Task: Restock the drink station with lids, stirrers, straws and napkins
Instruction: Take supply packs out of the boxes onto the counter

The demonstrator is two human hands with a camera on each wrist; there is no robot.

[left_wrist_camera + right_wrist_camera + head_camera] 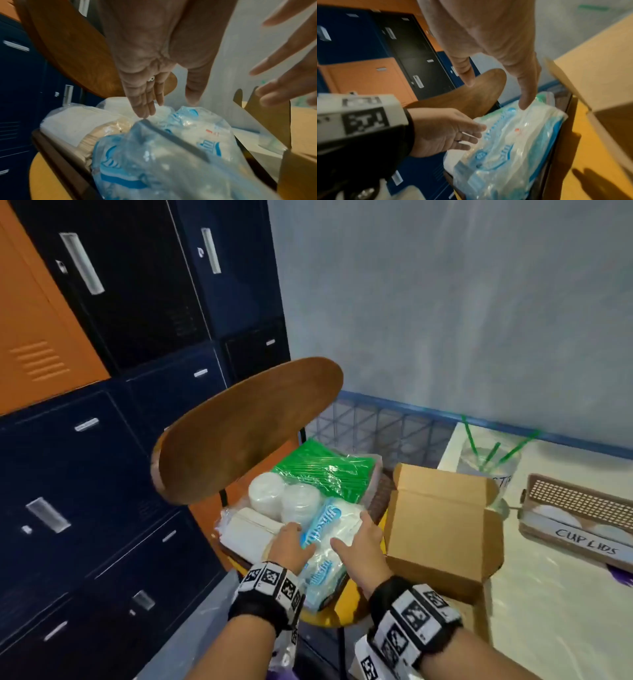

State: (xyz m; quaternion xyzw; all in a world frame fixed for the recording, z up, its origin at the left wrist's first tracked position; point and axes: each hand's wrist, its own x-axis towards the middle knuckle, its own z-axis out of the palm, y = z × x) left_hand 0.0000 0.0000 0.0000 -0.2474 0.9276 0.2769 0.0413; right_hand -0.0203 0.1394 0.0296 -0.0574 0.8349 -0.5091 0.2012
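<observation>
A blue-and-white pack of napkins (342, 513) (171, 155) (513, 142) lies at the front of a dark tray (56, 155) on a chair seat. Both hands reach onto it with straight fingers. My left hand (294, 542) (169, 107) (447, 135) touches its left side. My right hand (356, 537) (496, 94) (283, 67) spreads over its right side, one fingertip on the far end. Neither hand grips it. Behind the napkins lie a bagged pack of wooden stirrers (246, 529) (85, 140), two stacks of white lids (267, 491) and a green pack of straws (325, 467).
The wooden chair back (246, 426) rises just behind the tray. An open cardboard box (442, 525) stands right of the chair. On the table (565, 628) are a clear cup with several green straws (489, 460) and a "CUP LIDS" holder (579, 515). Lockers (102, 440) fill the left.
</observation>
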